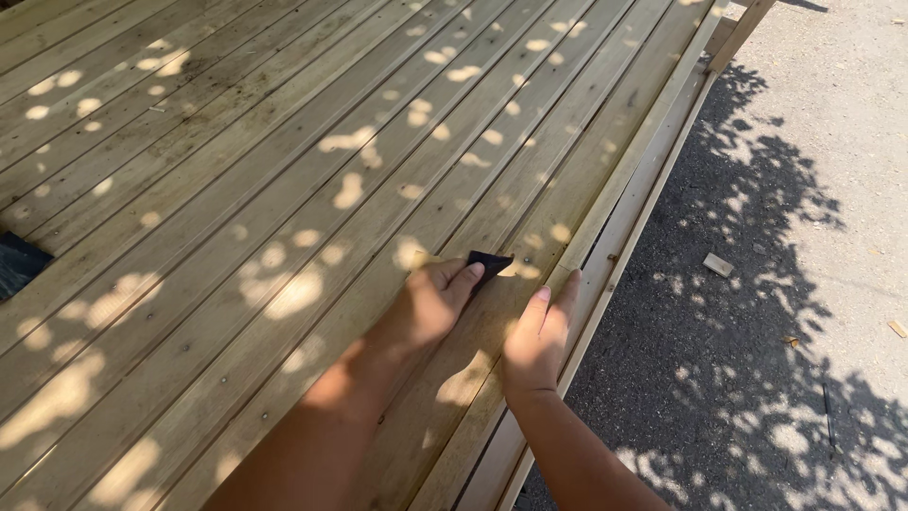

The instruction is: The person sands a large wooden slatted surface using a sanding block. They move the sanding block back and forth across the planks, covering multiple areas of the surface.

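A large surface of pale wooden slats [284,189] fills most of the view, dappled with sunlight. My left hand [430,303] presses a small dark piece of sandpaper [490,264] flat on a slat near the right edge. Just to its right, my right hand [541,336] rests flat with its fingers together on the edge board [615,199], holding nothing. Most of the dark piece is hidden under my left fingers.
Grey paved ground [804,237] lies beyond the right edge, with leaf shadows and a small wood offcut [718,265]. A dark object [17,265] shows at the left border. A slanted wooden post [738,33] stands at the far right corner.
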Available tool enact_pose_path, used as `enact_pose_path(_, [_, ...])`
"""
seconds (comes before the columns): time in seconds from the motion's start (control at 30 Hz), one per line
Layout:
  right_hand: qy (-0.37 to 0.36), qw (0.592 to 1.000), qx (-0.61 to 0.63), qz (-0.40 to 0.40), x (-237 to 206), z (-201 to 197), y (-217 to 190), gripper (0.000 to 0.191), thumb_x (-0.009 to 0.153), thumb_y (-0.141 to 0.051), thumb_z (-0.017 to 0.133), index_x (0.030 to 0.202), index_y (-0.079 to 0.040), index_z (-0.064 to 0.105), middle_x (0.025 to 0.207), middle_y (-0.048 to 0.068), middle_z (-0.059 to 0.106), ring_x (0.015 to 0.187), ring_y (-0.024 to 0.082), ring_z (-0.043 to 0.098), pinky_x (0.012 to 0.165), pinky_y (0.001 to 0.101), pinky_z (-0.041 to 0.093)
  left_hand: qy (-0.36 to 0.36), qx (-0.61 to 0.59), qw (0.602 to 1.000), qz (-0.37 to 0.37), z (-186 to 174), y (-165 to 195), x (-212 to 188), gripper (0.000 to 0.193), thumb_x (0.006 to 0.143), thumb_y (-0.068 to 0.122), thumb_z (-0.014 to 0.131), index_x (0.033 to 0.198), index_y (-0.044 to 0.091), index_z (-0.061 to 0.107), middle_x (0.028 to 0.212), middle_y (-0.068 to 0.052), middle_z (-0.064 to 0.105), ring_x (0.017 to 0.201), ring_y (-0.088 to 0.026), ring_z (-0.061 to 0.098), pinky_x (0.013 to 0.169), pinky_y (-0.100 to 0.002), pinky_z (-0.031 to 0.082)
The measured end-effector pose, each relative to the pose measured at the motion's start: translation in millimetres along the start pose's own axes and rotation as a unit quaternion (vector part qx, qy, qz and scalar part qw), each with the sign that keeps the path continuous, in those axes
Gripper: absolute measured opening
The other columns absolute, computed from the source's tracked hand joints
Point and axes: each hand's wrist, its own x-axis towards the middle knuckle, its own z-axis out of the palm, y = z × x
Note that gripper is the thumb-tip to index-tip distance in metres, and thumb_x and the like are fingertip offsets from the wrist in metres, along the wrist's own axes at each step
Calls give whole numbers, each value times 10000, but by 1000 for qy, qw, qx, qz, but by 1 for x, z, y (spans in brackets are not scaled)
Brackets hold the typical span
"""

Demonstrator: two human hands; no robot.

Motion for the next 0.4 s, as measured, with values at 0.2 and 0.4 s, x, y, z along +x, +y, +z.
enact_pose_path(0.2, [-216, 848, -484, -25, 4, -7, -45, 774, 972, -466, 419, 1575, -22, 223, 1657, 342, 20, 1510, 518, -6, 1177, 635, 27, 138, -397, 880, -219, -85, -4, -33, 341, 1035, 346, 509, 1083, 56, 682, 976, -58, 727, 863, -181, 670, 817, -388, 556])
enact_pose_path(0.4, [-367, 652, -652, -122, 10, 9, -67, 966, 1038, -678, 297, 1638, 55, 109, 1674, 323, 64, 1538, 506, -22, 1142, 725, -89, 218, -294, 925, -99, -124, -17, -60, 475, 1084, 366, 530, 1162, -80, 674, 1054, -140, 724, 931, -216, 678, 930, -420, 581])
